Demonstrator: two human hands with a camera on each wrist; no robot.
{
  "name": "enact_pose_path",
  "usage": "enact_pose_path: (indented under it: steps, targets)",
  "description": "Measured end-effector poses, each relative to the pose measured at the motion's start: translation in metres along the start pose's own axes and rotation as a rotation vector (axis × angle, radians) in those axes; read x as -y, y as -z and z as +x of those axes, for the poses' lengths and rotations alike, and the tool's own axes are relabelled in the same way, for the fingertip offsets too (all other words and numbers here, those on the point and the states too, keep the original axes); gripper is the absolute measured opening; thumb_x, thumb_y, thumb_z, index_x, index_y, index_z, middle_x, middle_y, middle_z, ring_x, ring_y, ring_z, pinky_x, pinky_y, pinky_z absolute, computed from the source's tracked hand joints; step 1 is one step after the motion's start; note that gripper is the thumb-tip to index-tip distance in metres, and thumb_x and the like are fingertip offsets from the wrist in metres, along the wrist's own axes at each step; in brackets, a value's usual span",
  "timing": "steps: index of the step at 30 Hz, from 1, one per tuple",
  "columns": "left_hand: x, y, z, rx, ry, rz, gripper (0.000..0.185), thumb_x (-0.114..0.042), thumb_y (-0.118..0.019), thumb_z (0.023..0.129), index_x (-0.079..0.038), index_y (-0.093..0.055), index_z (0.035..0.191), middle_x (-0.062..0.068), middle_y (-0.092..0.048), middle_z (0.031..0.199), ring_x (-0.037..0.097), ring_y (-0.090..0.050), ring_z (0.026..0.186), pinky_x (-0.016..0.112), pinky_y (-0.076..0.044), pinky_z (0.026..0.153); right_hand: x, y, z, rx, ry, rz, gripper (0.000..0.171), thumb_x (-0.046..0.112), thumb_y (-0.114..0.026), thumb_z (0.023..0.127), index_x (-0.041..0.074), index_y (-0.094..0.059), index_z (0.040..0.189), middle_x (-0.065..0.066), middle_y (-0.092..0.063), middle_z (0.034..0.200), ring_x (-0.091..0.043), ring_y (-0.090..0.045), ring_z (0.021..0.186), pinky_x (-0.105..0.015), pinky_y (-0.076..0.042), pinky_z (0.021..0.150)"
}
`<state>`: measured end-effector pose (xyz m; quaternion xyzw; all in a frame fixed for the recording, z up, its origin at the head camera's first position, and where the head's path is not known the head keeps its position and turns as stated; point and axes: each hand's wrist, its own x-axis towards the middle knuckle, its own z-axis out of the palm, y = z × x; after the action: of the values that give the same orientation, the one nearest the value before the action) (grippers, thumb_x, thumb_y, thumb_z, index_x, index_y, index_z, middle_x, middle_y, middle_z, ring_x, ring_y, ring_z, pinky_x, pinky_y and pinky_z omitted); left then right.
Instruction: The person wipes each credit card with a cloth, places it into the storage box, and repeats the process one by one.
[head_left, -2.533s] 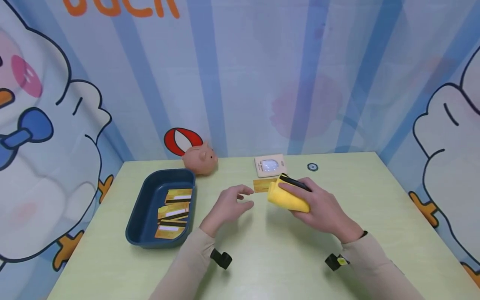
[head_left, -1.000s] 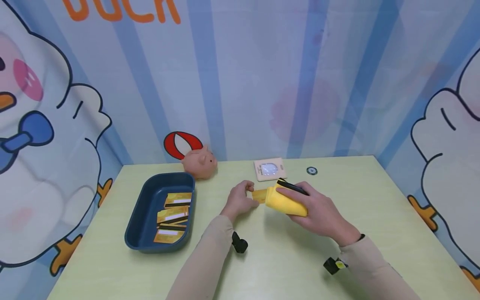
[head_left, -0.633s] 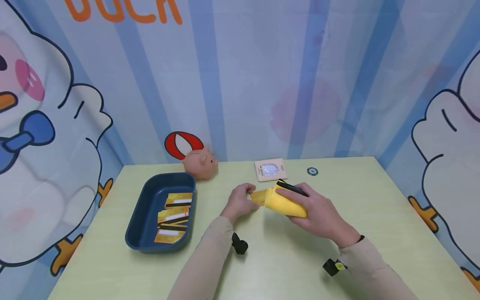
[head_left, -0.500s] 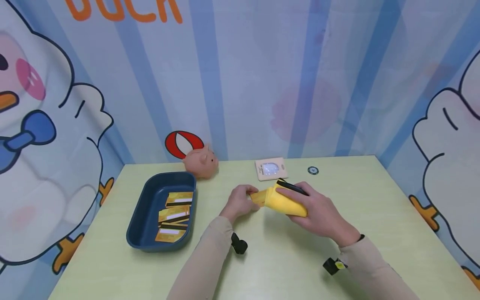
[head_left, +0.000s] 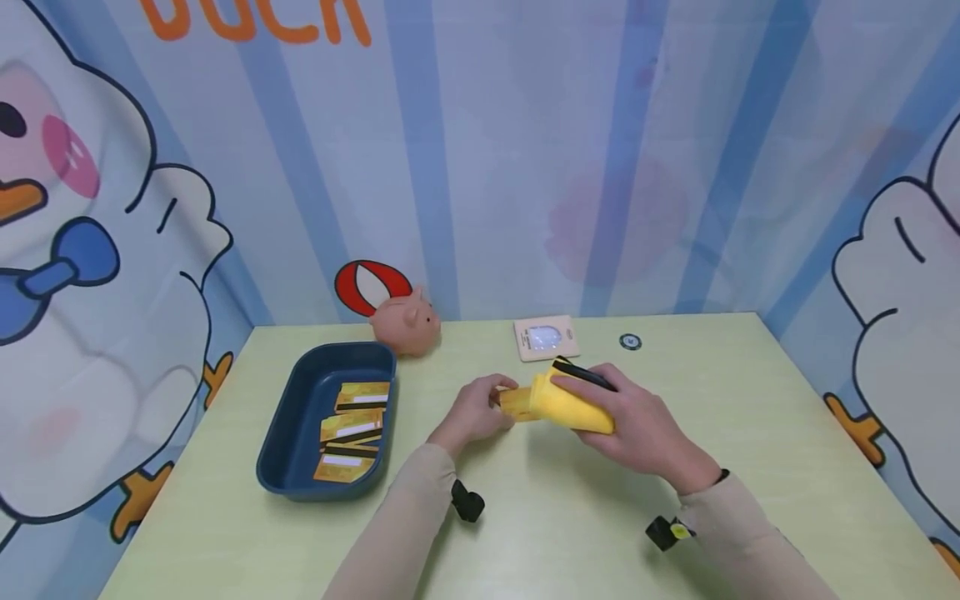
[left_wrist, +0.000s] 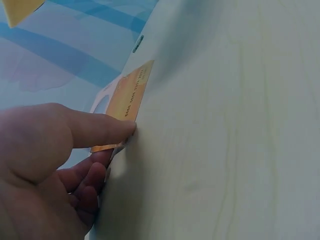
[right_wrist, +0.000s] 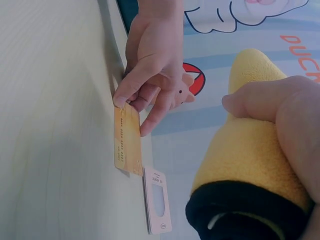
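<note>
A gold bank card is pinched between the thumb and fingers of my left hand. The left wrist view shows embossed digits on the card, which stands tilted by the tabletop. My right hand grips a rolled yellow cloth with black edging, held above the table. In the head view the cloth covers the card's right end. From the right wrist view, the cloth and the card are apart.
A blue tray at the left holds several gold cards. Behind it sits a pink piggy bank. Along the table's back lie a pale pink card holder with an oval window and a dark round chip.
My left hand has moved right to the card, taken hold of it and drawn it slightly left with a tilt. The right hand has kept its grip on the cloth with little movement.
</note>
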<state>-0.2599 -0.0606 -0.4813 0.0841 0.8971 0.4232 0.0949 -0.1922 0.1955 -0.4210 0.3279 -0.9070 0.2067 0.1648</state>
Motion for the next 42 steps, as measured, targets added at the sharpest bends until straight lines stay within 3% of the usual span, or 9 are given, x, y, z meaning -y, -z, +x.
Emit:
enact_pose_path:
  steps: [5,10,17,23,30,33,38,42]
  targets:
    - [0.005,0.006,-0.005,0.042,-0.038,0.002,0.052,-0.006,-0.076,0.084,-0.015,-0.062,0.133,0.002,-0.063,0.107,0.019,-0.055,0.094,0.034,-0.049,0.086,0.001,0.001,0.002,-0.002,0.008,-0.001,0.07,0.028,-0.08,0.085,0.039,-0.05,0.147,-0.006,-0.056,0.121,-0.011,-0.054,0.08,-0.028,-0.051,0.062]
    - [0.006,0.016,-0.008,0.072,-0.054,-0.098,0.055,-0.001,-0.073,0.086,-0.014,-0.059,0.137,0.005,-0.06,0.116,0.022,-0.058,0.097,0.033,-0.054,0.084,0.0,0.001,0.004,-0.006,0.01,0.0,0.071,0.026,-0.08,0.085,0.038,-0.049,0.147,-0.007,-0.056,0.122,-0.012,-0.055,0.083,-0.03,-0.052,0.064]
    - [0.001,0.025,-0.015,0.069,0.001,-0.283,0.055,-0.001,-0.075,0.084,-0.016,-0.059,0.135,0.008,-0.058,0.121,0.023,-0.064,0.099,0.032,-0.059,0.08,0.002,0.002,0.01,-0.03,0.017,0.007,0.07,0.026,-0.079,0.085,0.037,-0.05,0.147,-0.008,-0.056,0.125,-0.016,-0.059,0.089,-0.033,-0.054,0.065]
    - [0.0,0.03,-0.022,0.069,-0.04,-0.451,0.054,0.003,-0.072,0.085,-0.009,-0.057,0.136,0.015,-0.062,0.122,0.023,-0.068,0.097,0.032,-0.061,0.079,0.005,-0.001,0.016,-0.047,0.022,0.027,0.069,0.025,-0.079,0.085,0.038,-0.051,0.146,-0.009,-0.056,0.128,-0.016,-0.059,0.09,-0.032,-0.053,0.064]
    - [-0.001,0.031,-0.032,0.123,-0.089,-0.488,0.053,0.001,-0.069,0.09,-0.008,-0.053,0.139,0.015,-0.073,0.116,0.018,-0.066,0.088,0.026,-0.053,0.071,0.013,-0.01,0.023,-0.044,0.052,0.03,0.07,0.023,-0.079,0.084,0.038,-0.051,0.146,-0.008,-0.056,0.13,-0.016,-0.06,0.088,-0.032,-0.054,0.065]
    - [-0.005,0.028,-0.038,0.154,-0.12,-0.499,0.052,-0.001,-0.069,0.091,-0.009,-0.051,0.14,0.015,-0.074,0.113,0.017,-0.068,0.088,0.028,-0.056,0.075,0.017,-0.013,0.028,-0.046,0.066,0.024,0.071,0.021,-0.078,0.083,0.04,-0.051,0.146,-0.007,-0.056,0.131,-0.016,-0.062,0.086,-0.032,-0.055,0.065]
    - [-0.014,0.024,-0.049,0.21,-0.12,-0.654,0.059,-0.002,-0.071,0.091,-0.014,-0.049,0.144,0.016,-0.073,0.117,0.026,-0.074,0.099,0.04,-0.061,0.086,0.023,-0.017,0.034,-0.024,0.095,0.005,0.07,0.019,-0.078,0.082,0.04,-0.053,0.144,-0.009,-0.056,0.131,-0.018,-0.062,0.085,-0.033,-0.056,0.064]
    - [-0.022,0.026,-0.056,0.219,-0.133,-0.724,0.059,0.003,-0.069,0.091,-0.013,-0.049,0.145,0.017,-0.069,0.125,0.029,-0.073,0.102,0.041,-0.06,0.088,0.026,-0.019,0.035,0.001,0.107,-0.009,0.071,0.02,-0.079,0.08,0.039,-0.053,0.144,-0.01,-0.056,0.127,-0.017,-0.059,0.082,-0.032,-0.054,0.061]
